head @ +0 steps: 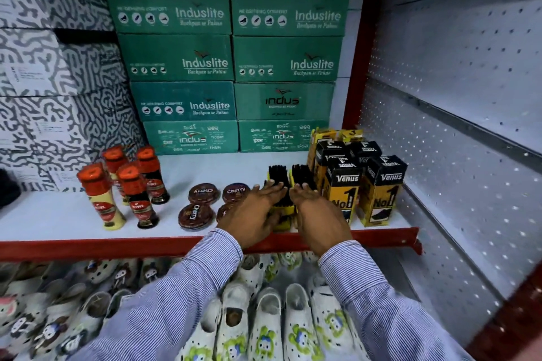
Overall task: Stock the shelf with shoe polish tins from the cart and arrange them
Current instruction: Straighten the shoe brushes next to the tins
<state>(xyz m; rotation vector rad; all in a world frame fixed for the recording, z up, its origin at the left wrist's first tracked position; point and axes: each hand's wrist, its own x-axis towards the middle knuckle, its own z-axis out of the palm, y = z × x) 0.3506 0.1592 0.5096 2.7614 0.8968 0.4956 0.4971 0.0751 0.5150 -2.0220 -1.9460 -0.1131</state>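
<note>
Two hands are laid flat on the shelf, palms facing each other. The left hand (254,208) and the right hand (318,214) are held open with fingers straight, pressed against the outer sides of two yellow-backed shoe brushes (290,184), seemingly to square them into a row; nothing is gripped. Just left of the left hand, four brown shoe polish tins (204,193) are set flat in a two-by-two block, the nearest partly hidden by that hand. Further left, red-capped polish bottles (129,187) are grouped upright. Just right of the right hand, black-and-yellow Venus boxes (360,182) are stood close together. Behind everything, green shoeboxes (228,64) are stacked. No cart is seen.
</note>
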